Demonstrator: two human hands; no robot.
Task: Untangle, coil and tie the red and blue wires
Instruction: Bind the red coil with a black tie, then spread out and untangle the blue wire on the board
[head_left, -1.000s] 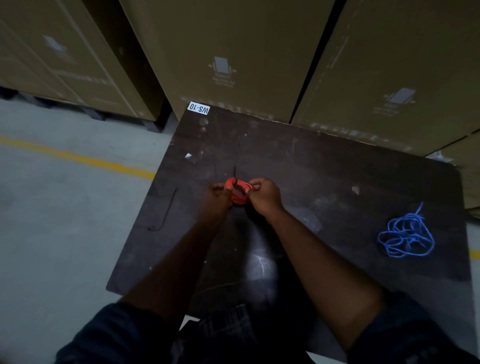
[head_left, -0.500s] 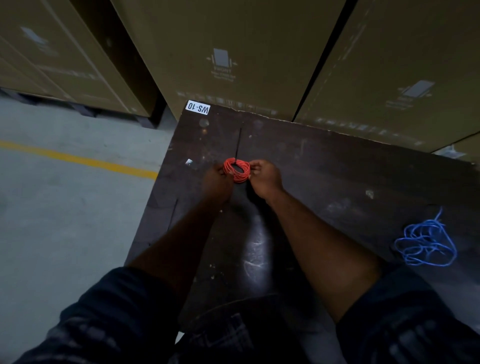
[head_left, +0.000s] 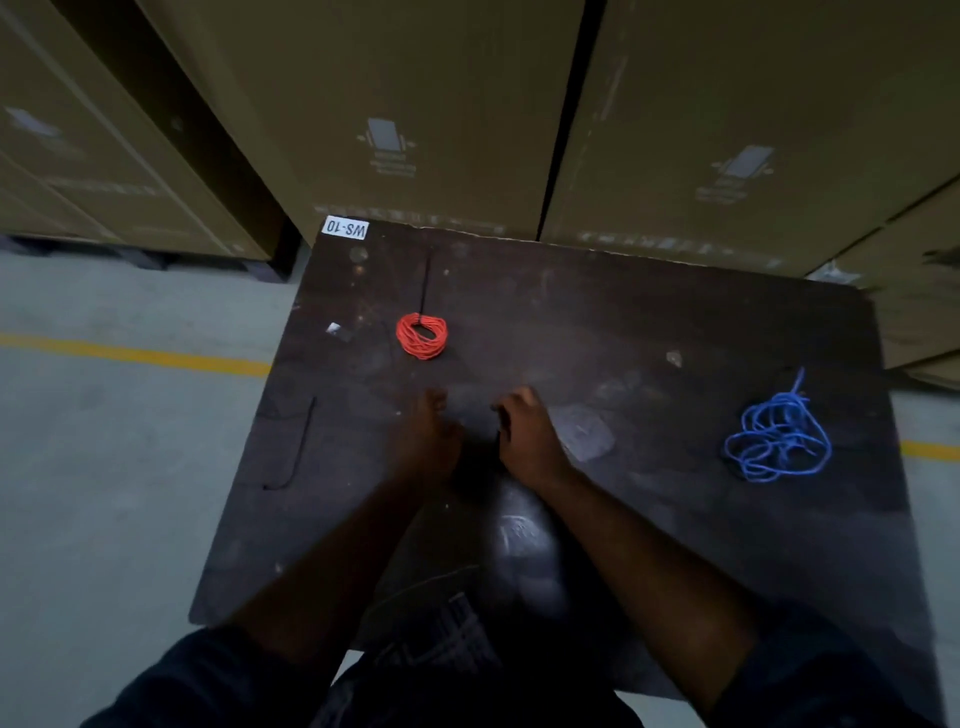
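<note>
Table (head_left: 623, 322) holds red coil (head_left: 423, 349), blue tangle (head_left: 769, 434); left hand (head_left: 426, 434), right hand (head_left: 525, 436) apparently empty, loose.

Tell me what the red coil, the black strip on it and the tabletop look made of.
Red coil: thin wire in matte plastic insulation, judging by its even colour and tight loops. Black strip: probably a plastic cable tie; it juts out straight and stiff. Tabletop: dark board, perhaps wood or laminate, scuffed, with a dull sheen; too dim to be sure.
</note>
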